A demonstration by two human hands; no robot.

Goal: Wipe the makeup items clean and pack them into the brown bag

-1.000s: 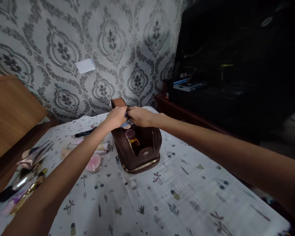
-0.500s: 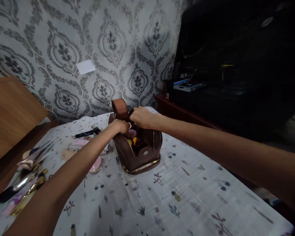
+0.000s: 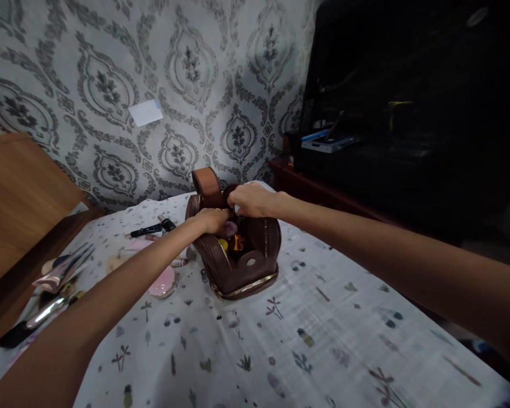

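A brown leather makeup bag (image 3: 249,275) with gold zips stands unzipped on the patterned white cloth. My left hand (image 3: 215,220) reaches over its left side, fingers curled down into the opening; the fingertips and whatever they grip are hidden. At the far right of the opening, my right hand (image 3: 250,199) is closed with its fingers bent inward, and a small whitish bit shows under them. Inside the bag lie a mauve round item (image 3: 230,228), an orange item (image 3: 237,243) and a yellow one (image 3: 224,245). A tan strap loop (image 3: 207,184) rises behind.
Left of the bag lie a pink compact (image 3: 164,282), black tubes (image 3: 147,230) and several brushes (image 3: 66,266), partly behind my left forearm. A wooden board (image 3: 25,187) borders the left side. The patterned wall is behind; a dark cabinet (image 3: 391,147) stands at right.
My left hand has shifted slightly right, deeper over the bag's opening. The right hand has moved a little right. The pink compact shows more fully beside my left forearm.
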